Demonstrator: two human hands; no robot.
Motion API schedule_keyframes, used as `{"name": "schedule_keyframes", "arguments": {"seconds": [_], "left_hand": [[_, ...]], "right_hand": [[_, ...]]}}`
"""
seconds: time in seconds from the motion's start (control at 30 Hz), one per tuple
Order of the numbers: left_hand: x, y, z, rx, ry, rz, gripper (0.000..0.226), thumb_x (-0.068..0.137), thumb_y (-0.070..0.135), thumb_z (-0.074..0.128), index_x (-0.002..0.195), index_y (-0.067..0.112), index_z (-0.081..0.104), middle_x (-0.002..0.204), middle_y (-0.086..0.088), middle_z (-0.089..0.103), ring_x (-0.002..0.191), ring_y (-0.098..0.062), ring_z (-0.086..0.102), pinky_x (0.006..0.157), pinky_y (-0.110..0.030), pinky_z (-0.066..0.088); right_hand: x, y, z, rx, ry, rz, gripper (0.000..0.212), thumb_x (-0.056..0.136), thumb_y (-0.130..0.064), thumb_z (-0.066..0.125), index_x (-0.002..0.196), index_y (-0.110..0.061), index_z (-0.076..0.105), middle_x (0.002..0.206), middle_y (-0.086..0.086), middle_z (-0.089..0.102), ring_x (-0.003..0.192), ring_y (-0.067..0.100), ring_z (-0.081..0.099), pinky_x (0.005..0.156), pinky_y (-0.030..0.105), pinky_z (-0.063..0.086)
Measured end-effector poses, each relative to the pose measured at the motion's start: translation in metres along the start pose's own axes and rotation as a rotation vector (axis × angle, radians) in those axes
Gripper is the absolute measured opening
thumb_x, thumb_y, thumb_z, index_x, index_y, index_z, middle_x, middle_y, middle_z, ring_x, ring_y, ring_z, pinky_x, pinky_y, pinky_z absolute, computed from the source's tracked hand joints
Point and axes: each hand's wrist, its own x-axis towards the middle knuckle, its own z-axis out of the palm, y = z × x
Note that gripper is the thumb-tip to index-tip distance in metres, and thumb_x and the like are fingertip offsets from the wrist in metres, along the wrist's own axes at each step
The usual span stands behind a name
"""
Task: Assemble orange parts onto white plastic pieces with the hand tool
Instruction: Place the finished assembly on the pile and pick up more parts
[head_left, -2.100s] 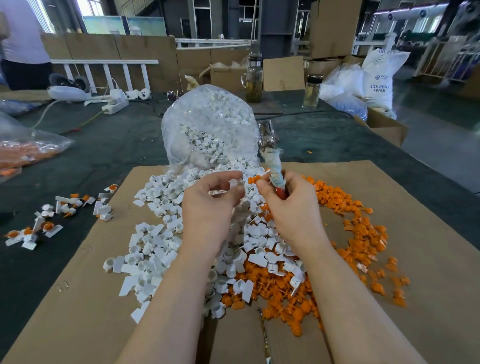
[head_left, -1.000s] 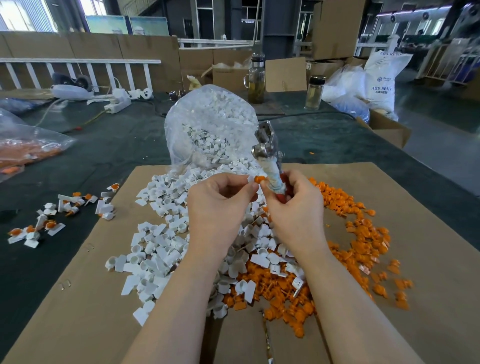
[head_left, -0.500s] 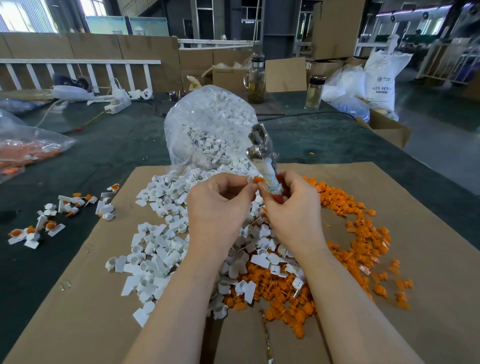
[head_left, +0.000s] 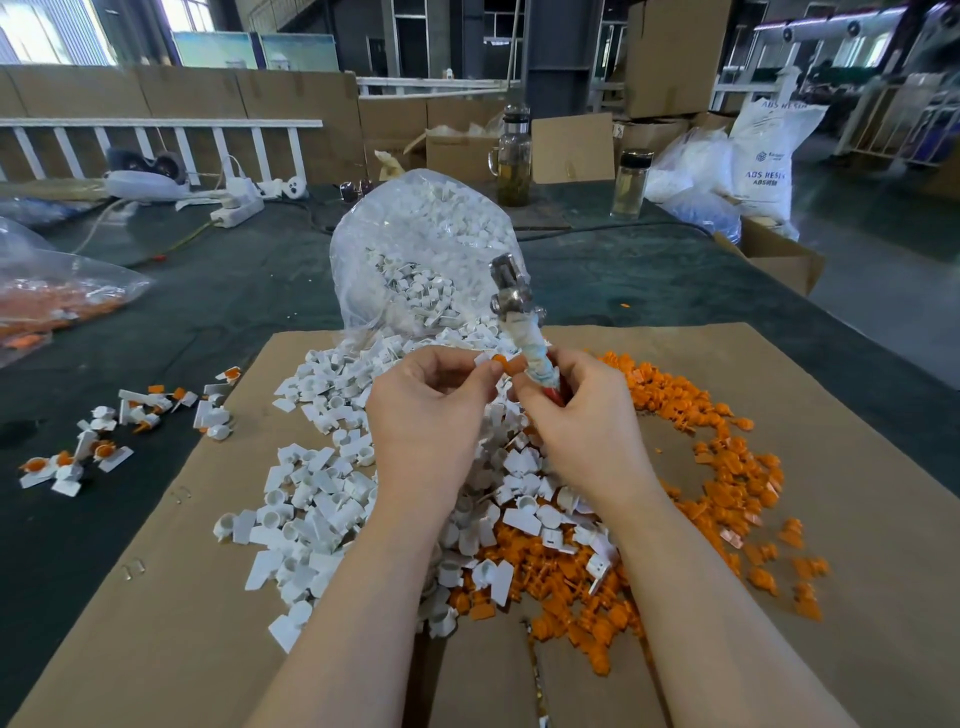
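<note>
My left hand (head_left: 423, 410) pinches a small white plastic piece (head_left: 483, 358) between thumb and fingertips, with a small orange plastic part (head_left: 505, 365) sitting at its tip. My right hand (head_left: 582, 421) is curled around the cloth-wrapped handle of the metal hand tool (head_left: 519, 317), which stands almost upright with its steel head above both hands; the right fingertips touch the orange part as well. Both hands hover over the pile of loose white plastic pieces (head_left: 322, 488) on the brown cardboard sheet (head_left: 857, 467), and the heap of loose orange parts (head_left: 727, 457) lies on my right side.

I judge the step is seating the orange part into the white piece. To do it well, I should align the part straight with the opening before I press, keep the left pinch firm so the piece does not rotate, and bring the tool head down only when the part sits square. I cannot see whether it is already fully seated. A few finished pieces (head_left: 98, 447) lie on the dark green table (head_left: 234, 291) on my left side.
</note>
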Motion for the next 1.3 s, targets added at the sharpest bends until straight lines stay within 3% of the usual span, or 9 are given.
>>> {"name": "schedule_keyframes", "arguments": {"seconds": [0.13,0.3,0.4,0.57,0.73,0.83,0.97,1.3], "left_hand": [[0.001,0.002,-0.003,-0.074,-0.008,-0.03,0.01,0.081,0.017,0.081,0.076,0.021,0.072,0.067,0.005,0.074,0.066,-0.014,0.073,0.061,-0.021,0.057],[0.004,0.003,-0.004,-0.159,0.006,-0.054,0.01,0.081,0.012,0.079,0.078,0.017,0.071,0.066,0.004,0.074,0.067,-0.013,0.073,0.06,-0.015,0.053],[0.006,0.003,-0.006,-0.207,0.008,-0.051,0.011,0.081,0.009,0.079,0.077,0.017,0.071,0.065,0.003,0.073,0.066,-0.015,0.073,0.061,-0.017,0.054],[0.009,0.002,-0.012,-0.281,0.004,-0.009,0.009,0.082,0.003,0.077,0.082,0.009,0.071,0.067,0.001,0.072,0.063,-0.012,0.071,0.062,-0.017,0.053],[0.012,0.001,-0.016,-0.305,-0.025,0.042,0.014,0.082,0.002,0.076,0.078,0.014,0.07,0.064,0.005,0.071,0.063,-0.01,0.069,0.063,-0.013,0.052],[0.012,0.0,-0.017,-0.286,-0.045,0.066,0.015,0.083,0.001,0.074,0.079,0.014,0.07,0.063,0.005,0.071,0.061,-0.008,0.068,0.063,-0.013,0.051],[0.014,-0.001,-0.019,-0.29,-0.073,0.081,0.013,0.083,0.002,0.074,0.08,0.013,0.07,0.063,0.005,0.071,0.061,-0.008,0.067,0.063,-0.014,0.052],[0.015,0.0,-0.022,-0.342,-0.117,0.07,0.009,0.08,0.001,0.074,0.081,0.009,0.069,0.065,0.003,0.072,0.058,-0.008,0.066,0.062,-0.015,0.052]], "right_hand": [[0.0,-0.002,-0.005,0.067,0.024,0.042,0.003,0.092,-0.022,0.065,0.092,-0.022,0.068,0.076,-0.004,0.07,0.07,0.009,0.065,0.061,0.027,0.053],[-0.001,-0.002,-0.01,0.036,-0.038,0.058,0.007,0.092,-0.023,0.065,0.09,-0.017,0.067,0.077,0.008,0.067,0.072,0.023,0.061,0.064,0.037,0.049],[-0.001,-0.002,-0.013,0.01,-0.106,0.069,0.003,0.091,-0.021,0.065,0.092,-0.019,0.067,0.075,0.003,0.066,0.071,0.021,0.061,0.065,0.039,0.051],[0.0,-0.002,-0.021,-0.097,-0.244,0.068,0.013,0.089,-0.024,0.067,0.101,-0.02,0.066,0.087,-0.005,0.068,0.078,0.009,0.063,0.072,0.033,0.052],[0.0,-0.004,-0.024,-0.211,-0.352,0.049,0.018,0.088,-0.025,0.068,0.099,-0.011,0.063,0.088,0.007,0.064,0.08,0.024,0.061,0.074,0.045,0.049],[0.0,-0.004,-0.025,-0.235,-0.396,0.043,0.018,0.087,-0.022,0.068,0.101,-0.012,0.062,0.089,0.004,0.064,0.08,0.021,0.06,0.073,0.042,0.05],[0.001,-0.001,-0.025,-0.266,-0.413,0.031,0.014,0.087,-0.022,0.067,0.1,-0.018,0.061,0.087,-0.004,0.061,0.077,0.014,0.057,0.067,0.031,0.044],[-0.001,0.001,-0.02,-0.305,-0.365,-0.021,0.009,0.088,-0.015,0.059,0.088,-0.019,0.067,0.078,0.0,0.066,0.068,0.016,0.059,0.066,0.047,0.052]]}}
